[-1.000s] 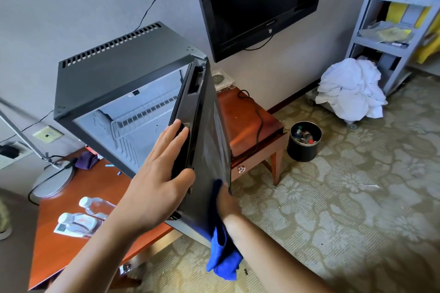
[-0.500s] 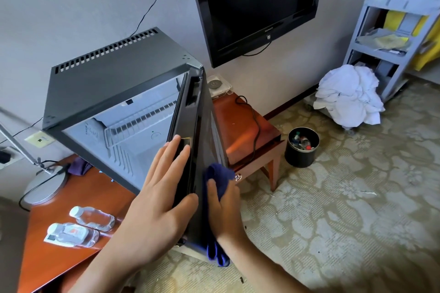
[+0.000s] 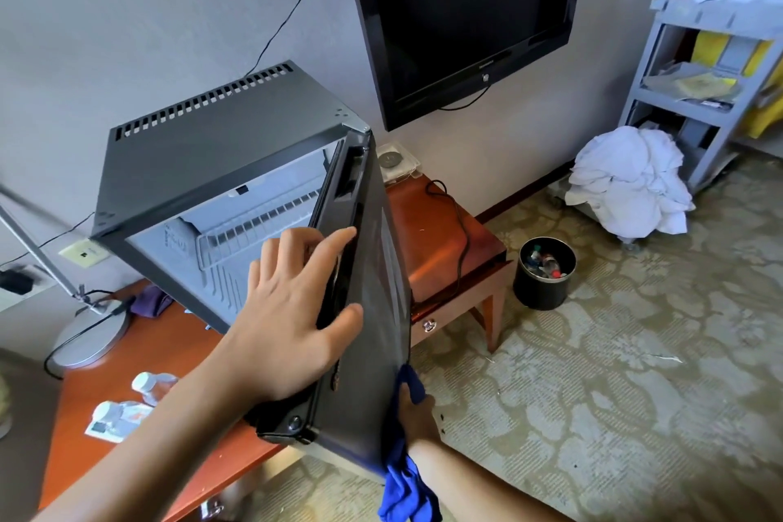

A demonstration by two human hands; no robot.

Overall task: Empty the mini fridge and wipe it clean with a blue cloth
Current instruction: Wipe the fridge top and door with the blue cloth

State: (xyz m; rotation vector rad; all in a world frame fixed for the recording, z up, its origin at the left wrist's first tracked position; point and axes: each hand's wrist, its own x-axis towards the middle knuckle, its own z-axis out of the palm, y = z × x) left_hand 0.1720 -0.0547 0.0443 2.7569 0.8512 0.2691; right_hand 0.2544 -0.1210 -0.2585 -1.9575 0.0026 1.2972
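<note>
**Door held and wiped low on its outer face**

Nearest the camera, the right hand (image 3: 417,407) presses a blue cloth (image 3: 404,479) against the lower outer face of the fridge door (image 3: 373,309); its fingers curl round the cloth, whose loose end hangs below the door's bottom edge. The left hand (image 3: 288,318) lies spread wide on the door's inner side, fingers straight along the edge and thumb hooked over it, steadying the door, which stands open edge-on to the camera.

Behind the door the fridge (image 3: 212,148) sits on a wooden desk (image 3: 84,415), its pale interior showing a wire shelf (image 3: 254,233). Two water bottles (image 3: 140,394) lie on the desk to the left, near a lamp base (image 3: 89,335).

Farther off, a black bin (image 3: 544,278) stands on the patterned carpet (image 3: 614,394) beside the desk. A heap of white linen (image 3: 631,186) rests by a grey cart (image 3: 695,68), and a dark TV (image 3: 462,8) hangs on the wall.
</note>
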